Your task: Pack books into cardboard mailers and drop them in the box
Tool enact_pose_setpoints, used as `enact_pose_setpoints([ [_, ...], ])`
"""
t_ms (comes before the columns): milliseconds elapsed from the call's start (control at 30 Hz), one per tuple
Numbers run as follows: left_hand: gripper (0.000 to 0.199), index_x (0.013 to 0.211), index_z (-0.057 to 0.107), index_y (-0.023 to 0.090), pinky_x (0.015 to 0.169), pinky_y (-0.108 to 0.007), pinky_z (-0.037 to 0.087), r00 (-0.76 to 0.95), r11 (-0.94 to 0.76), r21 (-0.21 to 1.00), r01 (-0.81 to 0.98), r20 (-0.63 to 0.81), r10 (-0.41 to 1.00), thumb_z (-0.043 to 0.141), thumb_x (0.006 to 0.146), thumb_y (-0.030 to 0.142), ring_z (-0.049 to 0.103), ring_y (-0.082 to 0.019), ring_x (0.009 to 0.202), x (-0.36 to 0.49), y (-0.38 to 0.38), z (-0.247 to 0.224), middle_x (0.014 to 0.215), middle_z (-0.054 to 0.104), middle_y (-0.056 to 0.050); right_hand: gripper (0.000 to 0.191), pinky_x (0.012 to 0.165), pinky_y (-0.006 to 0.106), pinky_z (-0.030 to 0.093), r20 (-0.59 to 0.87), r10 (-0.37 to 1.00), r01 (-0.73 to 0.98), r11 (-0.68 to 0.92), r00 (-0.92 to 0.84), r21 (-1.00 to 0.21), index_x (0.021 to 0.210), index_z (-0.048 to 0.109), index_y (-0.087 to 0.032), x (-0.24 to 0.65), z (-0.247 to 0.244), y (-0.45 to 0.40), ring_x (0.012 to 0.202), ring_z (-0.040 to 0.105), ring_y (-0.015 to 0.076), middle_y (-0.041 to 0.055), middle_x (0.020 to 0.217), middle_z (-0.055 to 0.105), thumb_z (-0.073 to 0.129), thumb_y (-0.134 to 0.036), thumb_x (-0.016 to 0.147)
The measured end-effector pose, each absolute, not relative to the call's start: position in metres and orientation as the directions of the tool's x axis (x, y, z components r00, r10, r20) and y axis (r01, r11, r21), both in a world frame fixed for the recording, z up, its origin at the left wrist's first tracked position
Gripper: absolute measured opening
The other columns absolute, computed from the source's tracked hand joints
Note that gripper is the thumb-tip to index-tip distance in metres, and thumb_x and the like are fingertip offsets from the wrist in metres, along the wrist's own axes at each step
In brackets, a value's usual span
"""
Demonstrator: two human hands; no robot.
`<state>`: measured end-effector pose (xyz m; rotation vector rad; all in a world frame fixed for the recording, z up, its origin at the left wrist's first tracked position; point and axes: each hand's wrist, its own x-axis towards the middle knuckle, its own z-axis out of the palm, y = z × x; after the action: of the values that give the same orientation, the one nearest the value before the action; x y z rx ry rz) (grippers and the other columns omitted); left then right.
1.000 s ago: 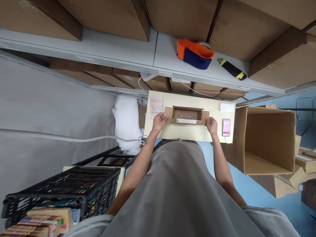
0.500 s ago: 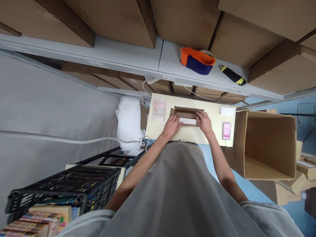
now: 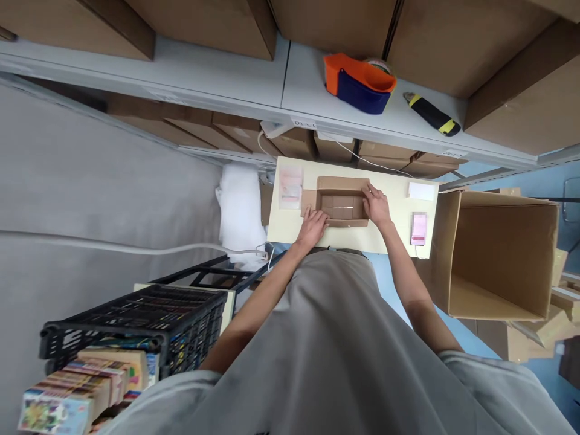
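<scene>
Fingers of the left hand (image 3: 313,227) touch the open box (image 3: 343,206).

Soft, even daylight; faint shadows, wide-angle stretching at edges.

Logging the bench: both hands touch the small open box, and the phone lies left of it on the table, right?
Wrong side: the head view shows the phone right of the small open box, on the table. The left hand and right hand do touch the box.
</scene>
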<state>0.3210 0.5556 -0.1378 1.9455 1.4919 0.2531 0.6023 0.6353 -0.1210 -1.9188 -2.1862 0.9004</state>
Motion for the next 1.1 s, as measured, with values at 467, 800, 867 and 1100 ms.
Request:
enact_pose_setpoints([
  [467, 0.030, 0.132, 0.074, 0.021, 0.132, -0.048, 0.046, 0.067, -0.032, 0.780, 0.624, -0.013, 0.998, 0.058, 0.107, 0.023, 0.060, -0.031, 0.146, 0.279, 0.566, -0.116, 0.144, 0.068, -0.015, 0.053, 0.138, 0.070, 0.034, -0.139, 0.984, 0.848, 0.018, -0.107, -0.530, 0.157, 0.065, -0.014, 0.542, -0.089, 0.610, 0.164, 0.043, 0.0400, 0.0221, 0.178, 0.048, 0.045, -0.034, 0.112],
  [800, 0.042, 0.139, 0.068, 0.017, 0.120, -0.048, 0.055, -0.423, 0.600, 0.714, 0.360, -0.448, 0.788, 0.065, 0.097, 0.019, 0.074, -0.033, 0.129, 0.177, 0.648, -0.195, 0.149, 0.071, -0.020, 0.059, 0.139, 0.055, 0.042, -0.465, 0.820, 0.775, -0.041, -0.334, -0.630, 0.165, 0.055, -0.011, 0.334, -0.122, 0.617, 0.166, 0.049, 0.0371, 0.0219, 0.179, 0.048, 0.052, -0.037, 0.113],
  [867, 0.043, 0.139, 0.069, 0.014, 0.123, -0.050, 0.053, -0.396, 0.630, 0.674, 0.386, -0.496, 0.773, 0.065, 0.096, 0.018, 0.073, -0.035, 0.132, 0.172, 0.657, -0.211, 0.149, 0.073, -0.022, 0.067, 0.140, 0.063, 0.038, -0.553, 0.793, 0.813, -0.135, -0.254, -0.567, 0.170, 0.046, -0.005, 0.307, -0.150, 0.629, 0.168, 0.044, 0.0429, 0.0275, 0.183, 0.039, 0.055, -0.031, 0.109],
  [1100, 0.036, 0.127, 0.073, 0.017, 0.116, -0.050, 0.055, -0.259, 0.610, 0.666, 0.429, -0.556, 0.790, 0.067, 0.092, 0.020, 0.078, -0.036, 0.125, 0.158, 0.660, -0.245, 0.124, 0.082, -0.020, 0.070, 0.138, 0.060, 0.038, -0.715, 0.699, 0.814, -0.412, -0.008, -0.411, 0.168, 0.041, -0.002, 0.273, -0.200, 0.646, 0.172, 0.038, 0.0403, 0.0305, 0.184, 0.033, 0.058, -0.025, 0.104],
])
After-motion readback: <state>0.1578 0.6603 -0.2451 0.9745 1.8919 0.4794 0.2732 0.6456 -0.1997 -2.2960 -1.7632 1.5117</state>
